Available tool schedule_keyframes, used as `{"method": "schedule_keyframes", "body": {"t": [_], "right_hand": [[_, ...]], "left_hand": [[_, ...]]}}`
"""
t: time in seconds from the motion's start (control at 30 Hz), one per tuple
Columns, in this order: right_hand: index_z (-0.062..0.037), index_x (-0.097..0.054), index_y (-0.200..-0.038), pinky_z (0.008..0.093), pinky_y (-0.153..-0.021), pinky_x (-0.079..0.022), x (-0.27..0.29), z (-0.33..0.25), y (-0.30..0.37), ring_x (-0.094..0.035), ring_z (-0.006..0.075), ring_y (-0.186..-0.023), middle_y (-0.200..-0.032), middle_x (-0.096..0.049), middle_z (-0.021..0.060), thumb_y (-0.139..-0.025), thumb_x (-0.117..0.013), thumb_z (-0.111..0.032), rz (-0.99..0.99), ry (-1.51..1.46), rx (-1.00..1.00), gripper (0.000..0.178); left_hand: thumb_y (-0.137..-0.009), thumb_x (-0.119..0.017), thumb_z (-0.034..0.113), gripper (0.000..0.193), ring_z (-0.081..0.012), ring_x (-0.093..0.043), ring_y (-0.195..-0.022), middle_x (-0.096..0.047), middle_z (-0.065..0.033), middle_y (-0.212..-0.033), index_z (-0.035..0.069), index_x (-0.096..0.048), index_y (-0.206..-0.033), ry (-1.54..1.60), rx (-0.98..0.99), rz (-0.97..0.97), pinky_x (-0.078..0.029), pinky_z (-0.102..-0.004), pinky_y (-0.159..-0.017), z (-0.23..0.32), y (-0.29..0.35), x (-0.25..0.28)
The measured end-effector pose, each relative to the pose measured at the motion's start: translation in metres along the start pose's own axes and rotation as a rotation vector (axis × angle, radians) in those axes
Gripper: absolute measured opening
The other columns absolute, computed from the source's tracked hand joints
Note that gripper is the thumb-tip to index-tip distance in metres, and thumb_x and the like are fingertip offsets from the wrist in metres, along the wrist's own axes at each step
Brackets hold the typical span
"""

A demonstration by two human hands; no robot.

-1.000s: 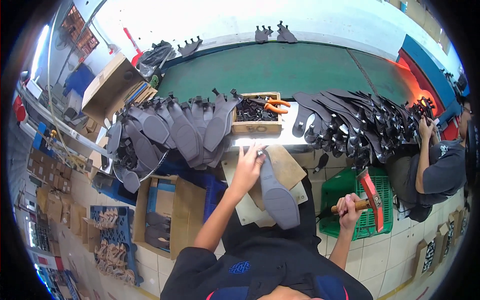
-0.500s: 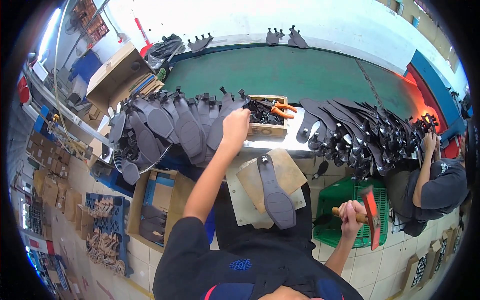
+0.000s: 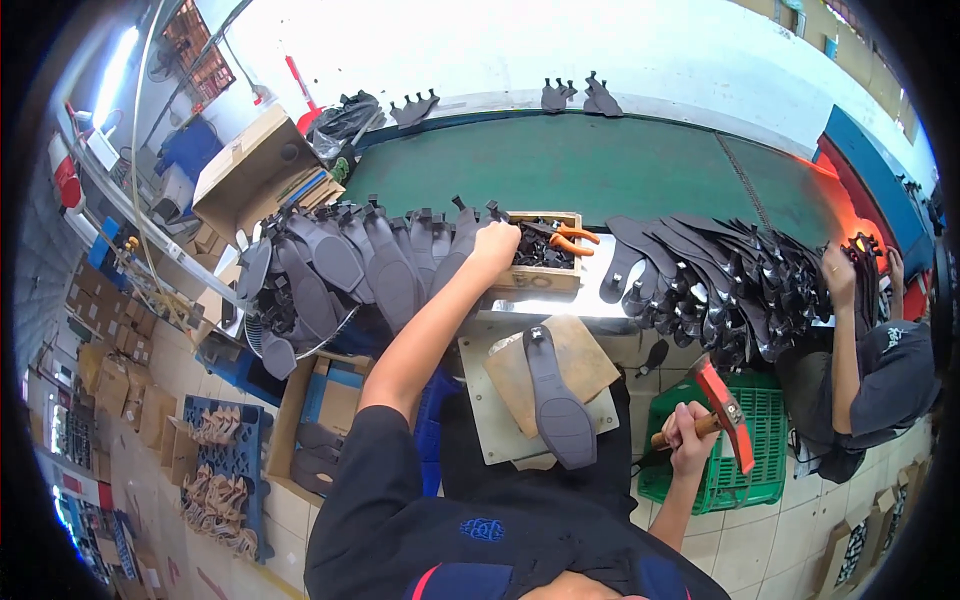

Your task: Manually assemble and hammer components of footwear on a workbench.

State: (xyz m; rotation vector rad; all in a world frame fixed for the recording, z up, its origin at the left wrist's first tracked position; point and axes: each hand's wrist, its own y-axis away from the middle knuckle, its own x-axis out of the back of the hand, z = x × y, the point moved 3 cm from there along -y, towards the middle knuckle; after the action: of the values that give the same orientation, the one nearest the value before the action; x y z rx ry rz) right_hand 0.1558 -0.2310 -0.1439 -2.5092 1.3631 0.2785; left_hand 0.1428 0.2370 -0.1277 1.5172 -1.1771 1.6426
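While the right hand [image 3: 688, 440] keeps its fingers wrapped round the handle of the red-headed hammer [image 3: 728, 415], the left hand [image 3: 497, 246] has come off the dark grey sole [image 3: 563, 408] it was touching a second ago; now up at the left end of the wooden box [image 3: 545, 281]. Left fingers hidden, can't tell if open, closed or gripping. Box holds small black parts [image 3: 528, 257] plus orange-handled pliers [image 3: 574, 238]. Sole lies unheld on the tan board [image 3: 508, 378], wide end overhanging, small fitting [image 3: 539, 336] at the narrow end. Hammer is well right of it, so my read: no striking at this instant. More soles [image 3: 690, 270] heaped on the desk [image 3: 598, 270], both sides of box.
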Motion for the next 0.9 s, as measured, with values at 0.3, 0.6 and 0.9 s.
{"method": "schedule_keyframes", "body": {"t": [0.3, 0.6, 0.9], "right_hand": [[-0.0097, -0.04, -0.063, 0.0238, -0.041, -0.028, 0.002, 0.005, 0.006, -0.033, 0.0059, -0.041, -0.051, -0.039, -0.0018, -0.096, -0.058, -0.007, 0.037, -0.073, 0.0, 0.038], [0.0026, -0.065, -0.086, 0.0216, -0.037, -0.027, -0.018, -0.007, 0.003, -0.037, 0.0041, -0.039, -0.056, -0.054, 0.0023, -0.099, -0.058, -0.015, 0.003, 0.056, -0.026, 0.024], [0.0062, -0.063, -0.113, 0.0184, -0.04, -0.03, -0.137, -0.067, -0.032, -0.043, 0.0021, -0.046, -0.079, -0.066, 0.0083, -0.093, -0.067, -0.007, -0.419, 0.034, 0.13, 0.024]], "left_hand": [[-0.075, -0.069, 0.011, 0.015, -0.0347, -0.07, -0.077, -0.071, -0.0196, -0.081, 0.001, -0.075, -0.085, 0.351, 0.011, -0.006, -0.056, -0.0416, -0.074, -0.004, -0.001, 0.007], [-0.087, -0.072, 0.018, 0.022, -0.0074, -0.059, -0.07, -0.068, -0.0024, -0.079, -0.001, -0.073, -0.097, 1.472, 0.169, 0.084, -0.047, -0.0236, -0.064, 0.039, 0.064, 0.07], [-0.077, -0.075, 0.001, 0.019, -0.016, -0.065, -0.073, -0.065, -0.0084, -0.092, 0.0, -0.069, -0.095, 0.932, -0.285, 0.483, -0.052, -0.0262, -0.062, 0.132, 0.214, 0.2]]}}
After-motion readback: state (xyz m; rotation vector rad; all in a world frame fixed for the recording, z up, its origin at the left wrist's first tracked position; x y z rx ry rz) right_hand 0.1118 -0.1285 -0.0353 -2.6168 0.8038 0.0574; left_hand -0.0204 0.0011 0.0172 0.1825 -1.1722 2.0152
